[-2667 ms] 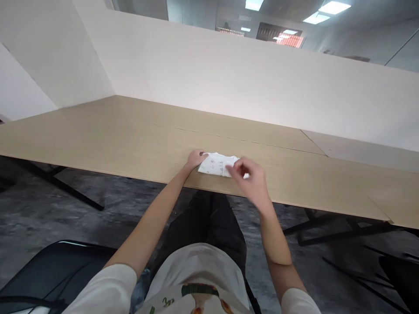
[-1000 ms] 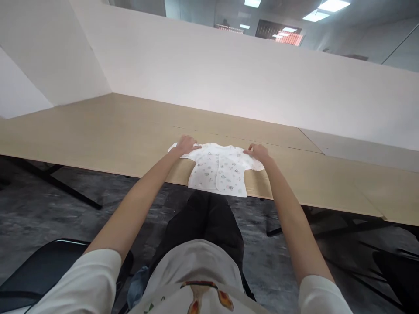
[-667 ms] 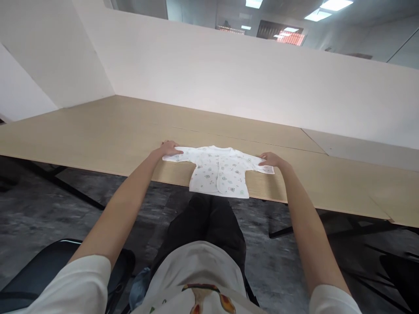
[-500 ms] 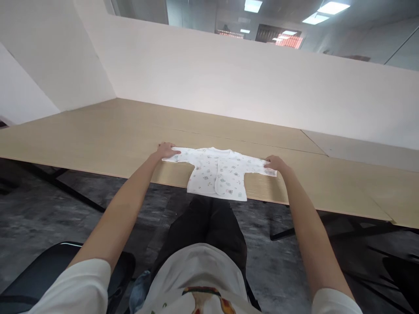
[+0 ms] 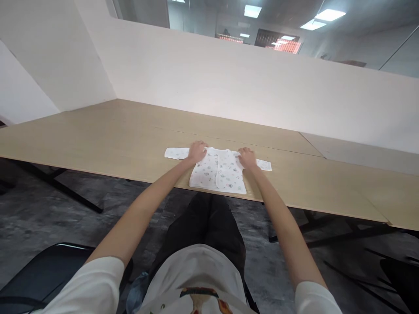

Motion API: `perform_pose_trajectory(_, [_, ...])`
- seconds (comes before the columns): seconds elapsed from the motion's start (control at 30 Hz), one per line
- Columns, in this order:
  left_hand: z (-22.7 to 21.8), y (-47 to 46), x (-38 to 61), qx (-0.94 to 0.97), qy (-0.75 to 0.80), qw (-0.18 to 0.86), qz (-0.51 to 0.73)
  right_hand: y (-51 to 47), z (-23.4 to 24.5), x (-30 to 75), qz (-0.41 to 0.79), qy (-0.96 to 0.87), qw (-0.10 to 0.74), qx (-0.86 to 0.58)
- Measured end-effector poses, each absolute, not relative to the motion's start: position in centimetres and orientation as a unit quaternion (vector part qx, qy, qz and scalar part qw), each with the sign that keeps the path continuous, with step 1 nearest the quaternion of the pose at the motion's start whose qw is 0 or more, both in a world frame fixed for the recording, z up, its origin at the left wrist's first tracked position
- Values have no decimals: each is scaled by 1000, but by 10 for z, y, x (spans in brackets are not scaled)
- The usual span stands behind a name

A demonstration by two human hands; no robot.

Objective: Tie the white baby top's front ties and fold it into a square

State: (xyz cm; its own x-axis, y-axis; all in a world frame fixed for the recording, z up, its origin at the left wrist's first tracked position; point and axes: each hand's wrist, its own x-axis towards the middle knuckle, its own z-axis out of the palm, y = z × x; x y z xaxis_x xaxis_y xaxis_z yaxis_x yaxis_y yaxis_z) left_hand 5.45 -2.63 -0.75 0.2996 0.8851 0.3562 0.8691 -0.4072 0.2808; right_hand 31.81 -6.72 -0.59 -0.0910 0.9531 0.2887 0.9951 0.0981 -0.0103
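Observation:
A small white baby shirt (image 5: 218, 171) with a tiny coloured print lies spread flat on the light wooden table (image 5: 114, 135), its sleeves stretched out left and right. Its hem reaches the table's near edge. My left hand (image 5: 197, 151) rests on the shirt's left shoulder, fingers curled down onto the cloth. My right hand (image 5: 247, 158) rests on the right shoulder in the same way. Both sleeve ends lie free on the table beyond my hands.
A white partition wall (image 5: 229, 78) runs along the table's far side. A black chair (image 5: 42, 274) stands at my lower left. Black table legs (image 5: 65, 187) show under the table on a grey floor.
The folded shirt was opened out and its sleeves pulled wide. My hands have since moved inward from the sleeve ends to the shoulders.

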Motion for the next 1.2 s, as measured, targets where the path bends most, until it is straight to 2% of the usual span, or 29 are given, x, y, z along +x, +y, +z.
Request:
perform_pose_trajectory(0.1, [-18, -33, 102, 799, 561, 64, 204, -58, -17, 267, 8, -735, 195, -650])
perform_pose_trajectory(0.23, [-35, -39, 130, 753, 627, 78, 186, -52, -35, 230, 97, -682, 240, -684])
perform_pose_trajectory(0.47, [-47, -35, 124, 764, 596, 74, 237, -50, -45, 227, 96, -643, 278, -707])
perform_pose_trajectory(0.87, [-49, -31, 120, 729, 592, 159, 304, -45, -56, 232, 86, -638, 343, -684])
perform_pose_trajectory(1.2, [-53, -29, 120, 756, 580, 116, 281, -45, -58, 236, 124, -650, 390, -640])
